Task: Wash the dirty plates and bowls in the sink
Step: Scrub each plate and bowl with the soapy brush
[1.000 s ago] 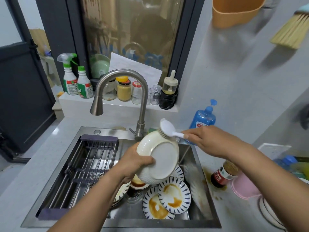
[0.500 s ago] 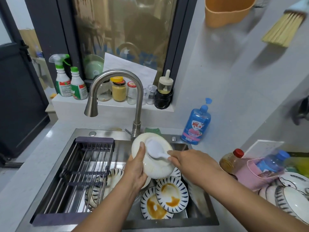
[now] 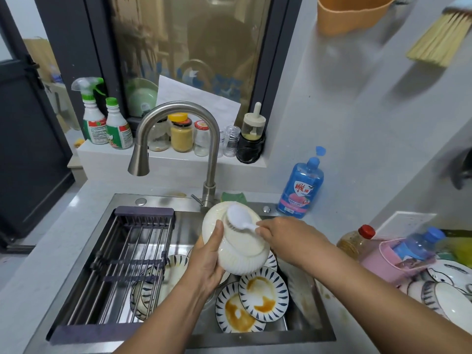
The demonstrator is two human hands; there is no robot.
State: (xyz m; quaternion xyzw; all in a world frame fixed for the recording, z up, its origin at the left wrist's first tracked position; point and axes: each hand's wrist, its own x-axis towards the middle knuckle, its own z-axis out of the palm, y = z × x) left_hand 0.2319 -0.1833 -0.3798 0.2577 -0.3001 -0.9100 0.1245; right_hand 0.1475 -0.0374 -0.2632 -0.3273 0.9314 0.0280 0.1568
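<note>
While left hand [image 3: 207,261] grips the bowl [image 3: 241,263] above the sink [image 3: 229,338], right hand [image 3: 288,238] pinches the brush [image 3: 238,217] on its base: scrub step. Next, prob. rinse, then plates [image 3: 263,292].

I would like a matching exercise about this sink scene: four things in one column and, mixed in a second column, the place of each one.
Things
1. white bowl
2. dish brush
3. blue soap bottle
4. stained plates

Places
A. standing on the counter by the wall
B. gripped by the left hand
C. lying on the bottom of the sink
D. held in the right hand

Pairs: 1-B, 2-D, 3-A, 4-C
</note>
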